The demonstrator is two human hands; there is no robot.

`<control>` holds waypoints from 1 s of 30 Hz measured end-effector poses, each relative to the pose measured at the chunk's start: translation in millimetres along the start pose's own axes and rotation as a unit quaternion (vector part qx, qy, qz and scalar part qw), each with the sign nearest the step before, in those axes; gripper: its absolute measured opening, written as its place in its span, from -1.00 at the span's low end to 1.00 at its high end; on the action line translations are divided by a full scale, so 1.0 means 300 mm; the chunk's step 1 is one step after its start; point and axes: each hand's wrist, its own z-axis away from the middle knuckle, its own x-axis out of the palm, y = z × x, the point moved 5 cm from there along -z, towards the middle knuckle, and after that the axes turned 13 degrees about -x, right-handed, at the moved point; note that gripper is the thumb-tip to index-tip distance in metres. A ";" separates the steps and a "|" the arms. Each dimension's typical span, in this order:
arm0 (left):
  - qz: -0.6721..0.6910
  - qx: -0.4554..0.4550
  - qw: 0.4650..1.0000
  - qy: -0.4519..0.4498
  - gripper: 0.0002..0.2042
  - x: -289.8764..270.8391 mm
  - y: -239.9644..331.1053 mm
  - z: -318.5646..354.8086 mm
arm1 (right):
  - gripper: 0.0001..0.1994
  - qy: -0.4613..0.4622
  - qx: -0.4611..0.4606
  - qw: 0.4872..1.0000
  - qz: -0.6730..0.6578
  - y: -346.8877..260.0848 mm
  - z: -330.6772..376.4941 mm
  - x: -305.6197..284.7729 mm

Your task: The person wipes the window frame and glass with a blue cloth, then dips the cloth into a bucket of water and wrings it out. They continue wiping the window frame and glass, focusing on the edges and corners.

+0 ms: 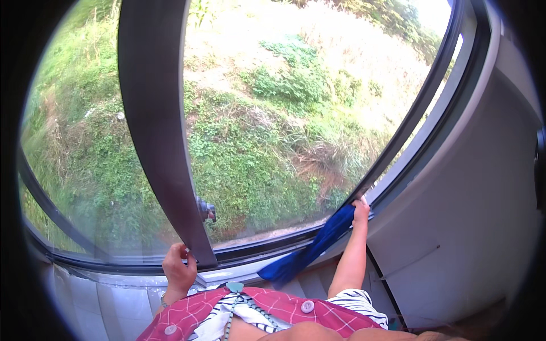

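Observation:
My right hand (pixel 360 211) reaches out to the lower right corner of the window and is closed on a blue cloth (pixel 315 247). The cloth hangs down from it toward the lower left, across the sill (pixel 250 271). Beside the foot of the dark upright window frame (pixel 152 113), my left hand (pixel 178 267) has its fingers curled in. What they hold, if anything, is hidden. A small latch or lock (pixel 207 210) sticks out from that upright, above my left hand.
Dark rails frame the window, with a track (pixel 267 256) along the bottom. Outside rises a slope of green plants (pixel 244 165). To the right stands a pale wall or panel (pixel 455 187). White tiles (pixel 116 301) lie below the sill on the left.

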 end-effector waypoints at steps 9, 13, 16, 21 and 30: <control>0.024 0.030 0.999 0.013 -0.82 -0.019 -0.016 -0.014 | -0.62 -0.096 -0.056 0.986 0.121 -0.022 0.127 0.087; 0.016 0.046 0.999 0.019 -0.82 -0.024 -0.031 -0.011 | -0.60 -0.107 -0.062 0.981 0.150 -0.037 0.210 0.150; 0.014 0.045 0.999 0.019 -0.83 -0.031 -0.033 -0.011 | -0.62 -0.124 -0.065 0.978 0.152 -0.124 0.333 0.253; 0.013 0.060 0.998 0.019 -0.83 -0.027 -0.017 -0.012 | -0.59 -0.176 -0.085 0.969 0.148 -0.149 0.467 0.325; 0.031 0.039 0.999 0.015 -0.83 -0.043 -0.035 -0.004 | -0.33 -0.336 -0.092 0.926 0.143 -0.257 0.764 0.533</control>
